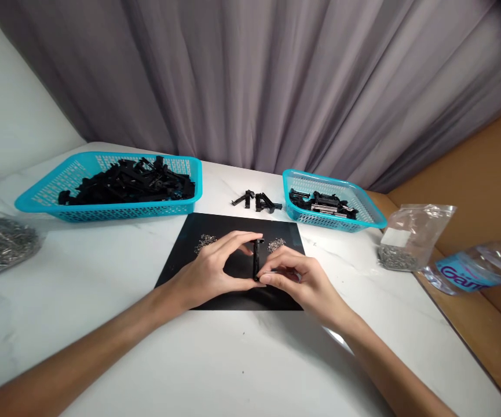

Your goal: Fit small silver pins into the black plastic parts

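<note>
Between the thumb and fingers of my left hand (211, 266) a slim black plastic part (256, 258) is held upright by its two ends. My right hand (297, 275) pinches at the lower end of that part; a small thin light piece shows at its fingers, too small to name. Both hands are over a black mat (233, 298). Behind my left hand lies a small heap of tiny metal pieces (205, 242), partly hidden by the hand. A second heap of metal pieces (276, 245) lies just beyond my right fingers.
A blue basket (124, 209) of black parts stands back left, a smaller blue basket (337, 220) back right. Several black parts (259, 201) lie between them. Bags of metal pieces, one left (2, 243), one right (400, 255), flank the mat. A plastic bottle (471, 269) lies far right.
</note>
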Available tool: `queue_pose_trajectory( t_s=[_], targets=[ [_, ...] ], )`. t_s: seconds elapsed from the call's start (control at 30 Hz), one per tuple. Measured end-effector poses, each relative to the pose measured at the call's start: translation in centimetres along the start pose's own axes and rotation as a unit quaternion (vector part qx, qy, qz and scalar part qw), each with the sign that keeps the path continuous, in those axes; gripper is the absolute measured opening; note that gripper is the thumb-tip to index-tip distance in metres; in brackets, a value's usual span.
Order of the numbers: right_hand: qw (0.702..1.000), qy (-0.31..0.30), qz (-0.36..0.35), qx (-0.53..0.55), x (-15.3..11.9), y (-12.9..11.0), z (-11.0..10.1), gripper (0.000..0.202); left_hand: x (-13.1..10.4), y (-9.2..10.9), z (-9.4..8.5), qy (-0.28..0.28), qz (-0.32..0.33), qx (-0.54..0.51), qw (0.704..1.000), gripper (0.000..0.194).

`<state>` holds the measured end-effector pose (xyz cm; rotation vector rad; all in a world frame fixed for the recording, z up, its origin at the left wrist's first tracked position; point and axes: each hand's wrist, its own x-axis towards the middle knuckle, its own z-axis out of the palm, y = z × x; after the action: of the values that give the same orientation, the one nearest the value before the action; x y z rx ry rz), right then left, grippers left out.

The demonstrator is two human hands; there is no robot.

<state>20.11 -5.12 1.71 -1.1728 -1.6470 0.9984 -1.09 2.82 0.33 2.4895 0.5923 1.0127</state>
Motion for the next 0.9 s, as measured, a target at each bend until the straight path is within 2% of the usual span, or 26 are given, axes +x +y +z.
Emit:
queue_pose_trajectory(
  t_s=[0.17, 0.37, 0.47, 0.57, 0.67, 0.77, 0.9],
  targets=[
    [0.997, -0.035, -0.042, -0.049, -0.3, -0.2, -0.5, 0.012, -0.2, -0.2, 0.2, 0.006, 0.006, 0.004, 1.0, 0.064],
    [0.996, -0.064, -0.039, -0.043, 0.0, 0.0, -0.9, 0.012, -0.1, 0.1, 0.2, 0.003, 0.022, 0.022, 1.0, 0.063],
    [0.998, -0.056, 0.004, -0.01, 0.1, 0.4, -0.8, 0.009, -0.1, 0.3, 0.2, 0.002, 0.036, 0.03, 0.999, 0.061],
    [0.994, -0.056, 0.081, 0.044, 0.3, 0.8, -0.6, 0.019, -0.2, 0.3, 0.2, 0.004, 0.058, 0.039, 0.998, 0.06],
    [0.991, -0.053, 0.104, 0.061, 0.4, 1.0, -0.6, 0.026, -0.2, 0.2, 0.3, 0.014, 0.078, 0.055, 0.995, 0.06],
    [0.995, -0.051, 0.076, 0.039, 0.3, 0.6, -0.6, 0.023, -0.1, 0.1, 0.3, 0.027, 0.076, 0.058, 0.995, 0.059],
    [0.998, -0.02, -0.027, -0.05, -0.3, -0.4, -0.3, 0.014, 0.2, 0.1, 0.1, 0.043, 0.028, 0.04, 0.998, 0.063]
  ],
)
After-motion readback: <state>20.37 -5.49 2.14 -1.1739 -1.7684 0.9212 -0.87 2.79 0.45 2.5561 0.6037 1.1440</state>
